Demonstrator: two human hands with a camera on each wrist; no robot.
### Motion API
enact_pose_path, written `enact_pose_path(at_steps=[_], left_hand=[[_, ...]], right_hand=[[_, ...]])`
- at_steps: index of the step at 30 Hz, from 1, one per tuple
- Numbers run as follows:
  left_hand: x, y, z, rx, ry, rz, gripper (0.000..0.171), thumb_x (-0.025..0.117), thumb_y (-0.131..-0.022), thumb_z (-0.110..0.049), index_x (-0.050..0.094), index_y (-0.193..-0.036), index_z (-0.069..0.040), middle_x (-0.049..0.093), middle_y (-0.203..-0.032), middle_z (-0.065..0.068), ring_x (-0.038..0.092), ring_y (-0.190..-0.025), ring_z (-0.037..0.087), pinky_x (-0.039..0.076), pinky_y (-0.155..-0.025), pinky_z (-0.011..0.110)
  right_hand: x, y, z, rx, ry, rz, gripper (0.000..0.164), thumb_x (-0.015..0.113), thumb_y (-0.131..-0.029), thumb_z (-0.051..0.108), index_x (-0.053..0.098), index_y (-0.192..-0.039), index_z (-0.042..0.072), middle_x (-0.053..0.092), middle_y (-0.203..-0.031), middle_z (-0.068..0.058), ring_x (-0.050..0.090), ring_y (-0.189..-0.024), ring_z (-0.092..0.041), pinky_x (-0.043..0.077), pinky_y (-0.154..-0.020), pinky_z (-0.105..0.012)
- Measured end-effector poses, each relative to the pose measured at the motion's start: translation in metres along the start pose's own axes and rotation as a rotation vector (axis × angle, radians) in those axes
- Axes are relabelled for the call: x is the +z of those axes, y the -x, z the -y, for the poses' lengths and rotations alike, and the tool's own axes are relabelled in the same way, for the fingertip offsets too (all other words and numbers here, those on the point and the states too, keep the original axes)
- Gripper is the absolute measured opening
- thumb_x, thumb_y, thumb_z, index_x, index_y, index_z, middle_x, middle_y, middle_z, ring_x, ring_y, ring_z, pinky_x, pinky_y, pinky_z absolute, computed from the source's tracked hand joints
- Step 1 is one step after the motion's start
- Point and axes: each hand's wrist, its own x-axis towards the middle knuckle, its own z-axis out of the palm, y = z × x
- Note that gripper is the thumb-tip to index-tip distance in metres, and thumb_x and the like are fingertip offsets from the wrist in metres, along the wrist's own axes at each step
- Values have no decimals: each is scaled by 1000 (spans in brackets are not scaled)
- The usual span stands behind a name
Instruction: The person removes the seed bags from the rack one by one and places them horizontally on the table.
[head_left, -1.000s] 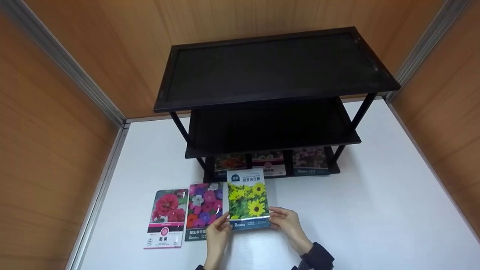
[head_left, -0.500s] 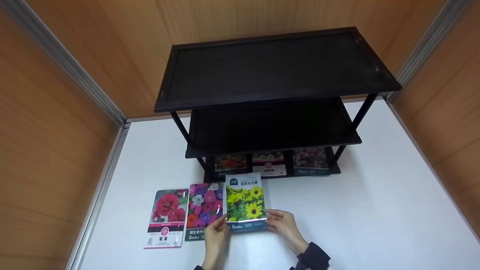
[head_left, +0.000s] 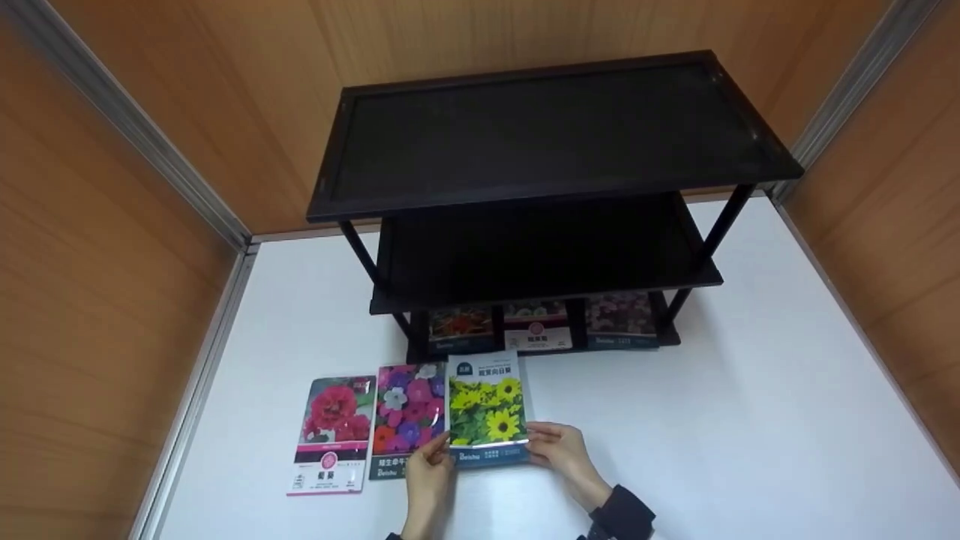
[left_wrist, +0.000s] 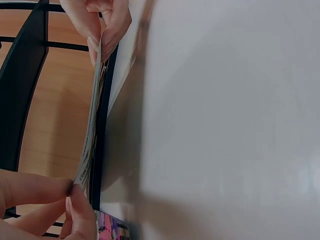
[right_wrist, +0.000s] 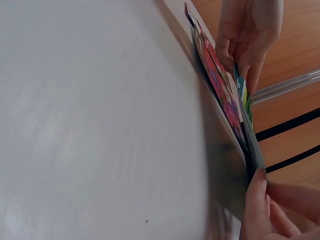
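Both hands hold a flower seed packet (head_left: 489, 411) with yellow blooms and a dark blue bottom band. My left hand (head_left: 429, 476) pinches its lower left edge, and my right hand (head_left: 564, 456) pinches the lower right. In the left wrist view the packet (left_wrist: 91, 125) shows edge-on, slightly bowed, over its shadow on the white table. Left of it lies a seed packet with pink and purple flowers (head_left: 409, 409), its lower right corner hidden by the left hand. Farther left lies a packet with a red bloom (head_left: 334, 412).
A black three-tier rack (head_left: 555, 135) stands behind the hands on the white table (head_left: 735, 435). Its lowest tier holds an orange-flower packet (head_left: 461, 326), a pink-banded packet (head_left: 537, 334) and a pink-flower packet (head_left: 621, 322). Wooden panels (head_left: 112, 300) enclose the back and sides.
The yellow-flower packet has moved a little left and toward me, between both hands. Its top edge covers less of the rack's lowest tier. The other packets stay where they were.
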Motion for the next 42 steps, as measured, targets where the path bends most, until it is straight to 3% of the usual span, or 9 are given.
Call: enact_pose_path(at_steps=[9,22,27,42], left_hand=[[-4,-1,3,9,-12,26,36,47,-72,14,56,-108,14,61,-93,20,48,-70,17,41,-58,24],[-1,0,7,20,-57,-15,36,45,-71,16,56,-106,15,61,-96,23,52,-79,21,43,-64,28],[1,0,8,44,-88,-51,34,47,-71,16,58,-103,15,61,-89,20,53,-77,22,44,-64,29],[4,0,9,151,-195,-71,34,47,-67,18,60,-98,15,59,-84,17,52,-74,22,44,-63,32]], right_hand=[[2,0,-2,-2,-6,24,37,59,-77,-3,52,-113,-12,61,-82,-5,60,-75,-10,51,-70,-29],[5,1,-6,1,8,23,35,59,-77,-3,54,-111,-12,61,-81,-6,59,-73,-8,51,-69,-28],[6,0,-9,-5,27,16,36,60,-77,-3,53,-111,-12,61,-83,-5,59,-73,-9,51,-67,-27],[10,-3,-10,-61,117,-12,34,60,-75,-6,55,-107,-14,61,-79,-7,58,-69,-9,51,-62,-26]])
